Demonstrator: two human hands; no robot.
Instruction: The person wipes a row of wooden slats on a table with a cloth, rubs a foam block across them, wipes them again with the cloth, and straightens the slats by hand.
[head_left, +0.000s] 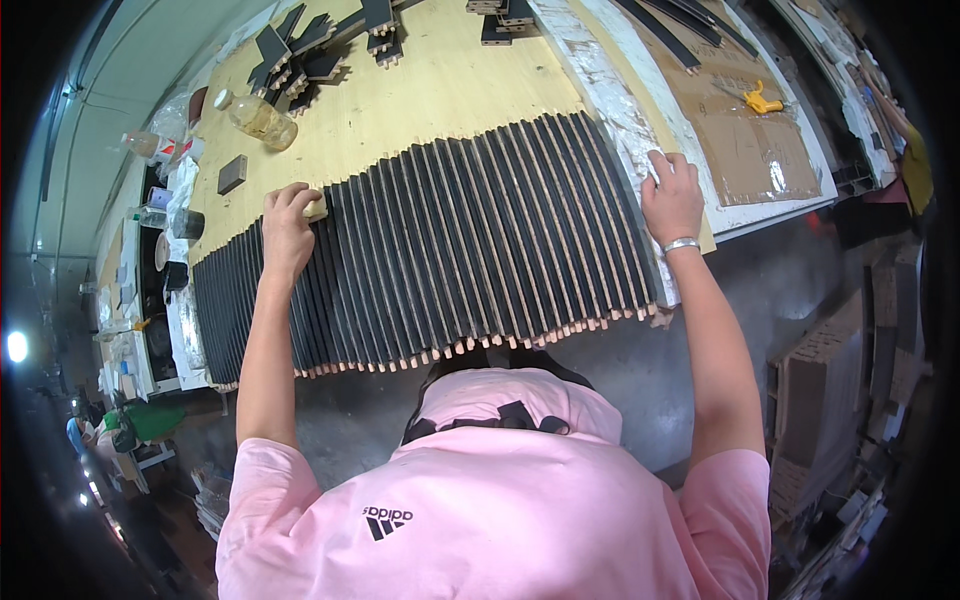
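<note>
Pink shirt (pixel 500 500) is nearest, worn by the person at the near edge of the surface (pixel 480 95). Black strips (pixel 450 245) lie side by side along that edge, from the left edge to the white board (pixel 612 100) at right. Left hand (pixel 288 232) pinches a pale block (pixel 317 208) at the row's far side. Right hand (pixel 672 200), fingers bent, rests by the white board; grip cannot be determined. Judged by layout, lining-up appears done; work left on the strips cannot be told. Loose pieces (pixel 290 55) toward the far edge remain outside the row. Bottle (pixel 262 122): near the left edge.
</note>
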